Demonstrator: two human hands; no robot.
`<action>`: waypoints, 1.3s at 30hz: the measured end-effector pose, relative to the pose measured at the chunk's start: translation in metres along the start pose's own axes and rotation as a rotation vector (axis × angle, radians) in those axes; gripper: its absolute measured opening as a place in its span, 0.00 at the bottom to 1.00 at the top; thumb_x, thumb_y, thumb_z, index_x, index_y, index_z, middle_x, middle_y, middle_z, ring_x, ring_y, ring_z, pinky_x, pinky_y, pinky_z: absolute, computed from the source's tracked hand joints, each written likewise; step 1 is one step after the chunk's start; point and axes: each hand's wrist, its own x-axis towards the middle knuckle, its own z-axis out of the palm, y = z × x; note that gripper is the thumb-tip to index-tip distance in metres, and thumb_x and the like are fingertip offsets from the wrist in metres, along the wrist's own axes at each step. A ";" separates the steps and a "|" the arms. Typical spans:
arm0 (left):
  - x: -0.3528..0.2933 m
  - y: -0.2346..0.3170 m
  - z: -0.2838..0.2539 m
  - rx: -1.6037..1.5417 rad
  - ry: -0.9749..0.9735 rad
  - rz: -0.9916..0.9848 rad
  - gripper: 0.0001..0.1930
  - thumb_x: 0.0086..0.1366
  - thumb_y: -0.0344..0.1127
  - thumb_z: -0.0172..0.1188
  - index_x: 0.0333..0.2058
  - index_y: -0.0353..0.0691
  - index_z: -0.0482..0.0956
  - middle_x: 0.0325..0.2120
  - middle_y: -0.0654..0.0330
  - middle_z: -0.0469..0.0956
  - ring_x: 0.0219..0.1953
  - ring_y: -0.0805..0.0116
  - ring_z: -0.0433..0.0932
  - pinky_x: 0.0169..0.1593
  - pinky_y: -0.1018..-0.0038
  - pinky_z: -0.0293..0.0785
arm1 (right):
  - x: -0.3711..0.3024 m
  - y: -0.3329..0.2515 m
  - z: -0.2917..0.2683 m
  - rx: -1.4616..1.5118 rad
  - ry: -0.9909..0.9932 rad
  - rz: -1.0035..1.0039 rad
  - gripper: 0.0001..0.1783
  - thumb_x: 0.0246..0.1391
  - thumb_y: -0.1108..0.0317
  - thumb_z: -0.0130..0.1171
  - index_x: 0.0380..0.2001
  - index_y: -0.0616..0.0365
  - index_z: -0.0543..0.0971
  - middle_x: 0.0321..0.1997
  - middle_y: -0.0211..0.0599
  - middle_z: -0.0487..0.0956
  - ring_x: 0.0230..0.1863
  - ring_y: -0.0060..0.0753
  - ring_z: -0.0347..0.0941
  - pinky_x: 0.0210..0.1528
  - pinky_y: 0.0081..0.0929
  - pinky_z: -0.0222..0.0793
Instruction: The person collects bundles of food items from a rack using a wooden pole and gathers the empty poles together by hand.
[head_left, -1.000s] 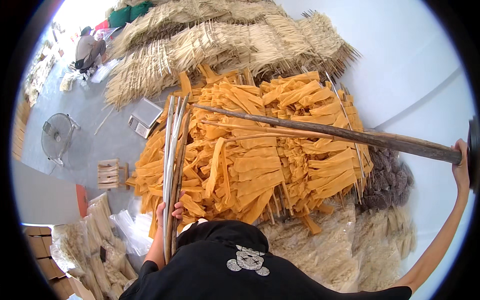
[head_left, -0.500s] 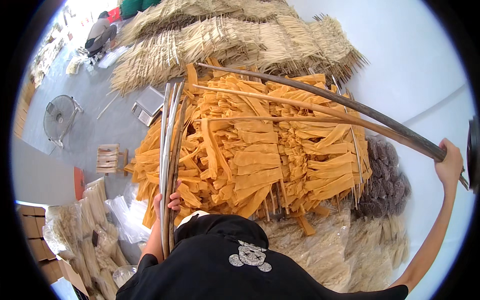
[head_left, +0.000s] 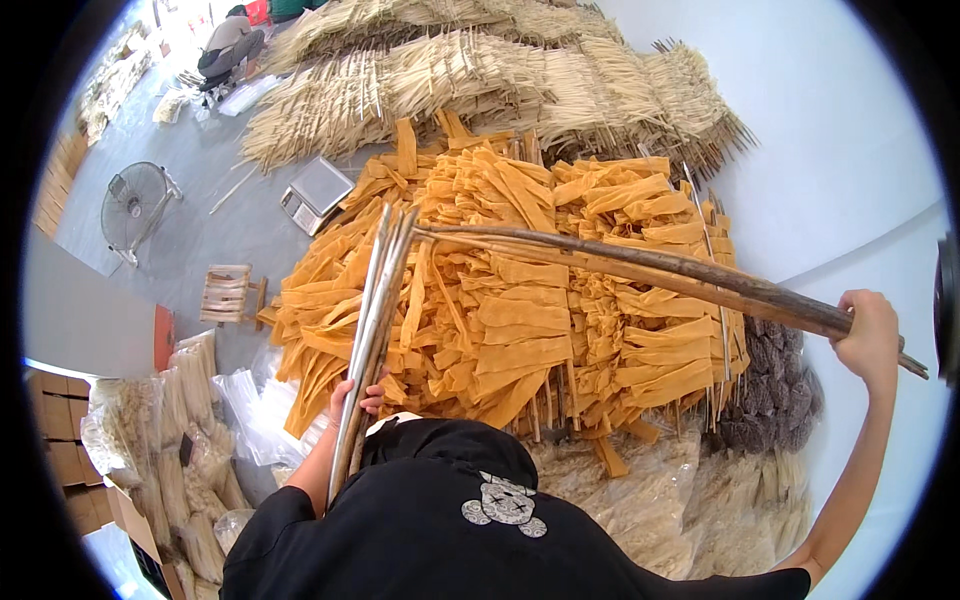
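- Head view: your brown sticks [head_left: 700, 269] lie across the upper middle of the orange pile [head_left: 520, 320], running out past its right edge.
- Half a second ago their tips fanned apart; now they lie close together, their tips reaching the top of the silvery and brown bundle [head_left: 376, 320] above the pile's left part. Whether the two sets touch, you cannot tell here.
- For the work, that suggests a tidier set, probably easier to steer.
- Your right hand [head_left: 868, 338], beyond the pile's right edge, is clenched round the sticks' thicker ends and has come nearer to the pile.
- Your left hand [head_left: 358, 398], over the pile's lower left part, grasps the other bundle, which now leans more toward the pile's middle.
- A scale [head_left: 318, 192] sits by the pile's upper left; dark bundles [head_left: 765, 390] lie at its lower right.
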 end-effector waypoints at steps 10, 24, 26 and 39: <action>0.001 -0.013 0.009 -0.133 -0.042 -0.027 0.36 0.54 0.39 0.58 0.59 0.39 0.52 0.25 0.65 0.62 0.21 0.78 0.64 0.30 0.82 0.68 | 0.004 -0.019 0.039 -0.004 -0.066 0.041 0.12 0.25 0.78 0.58 0.22 0.60 0.77 0.28 0.47 0.75 0.36 0.49 0.70 0.39 0.38 0.66; 0.005 -0.022 0.004 0.095 -0.093 -0.081 0.41 0.53 0.46 0.58 0.61 0.40 0.47 0.25 0.64 0.61 0.21 0.77 0.63 0.28 0.80 0.67 | 0.024 -0.028 0.028 0.098 -0.142 0.008 0.15 0.19 0.73 0.64 0.21 0.61 0.80 0.23 0.47 0.77 0.30 0.46 0.74 0.37 0.33 0.70; 0.007 -0.022 -0.005 0.029 -0.092 -0.061 0.40 0.53 0.45 0.58 0.61 0.41 0.48 0.25 0.64 0.62 0.21 0.77 0.63 0.29 0.79 0.67 | 0.026 -0.005 0.017 0.109 -0.283 0.046 0.13 0.18 0.72 0.66 0.16 0.62 0.79 0.19 0.44 0.76 0.24 0.45 0.73 0.33 0.32 0.71; -0.002 -0.014 -0.032 -0.146 0.052 0.043 0.35 0.55 0.40 0.56 0.59 0.40 0.51 0.27 0.63 0.62 0.24 0.76 0.64 0.34 0.78 0.69 | -0.026 0.168 0.032 0.236 0.052 0.069 0.27 0.09 0.75 0.72 0.22 0.62 0.70 0.28 0.38 0.70 0.30 0.38 0.67 0.34 0.30 0.64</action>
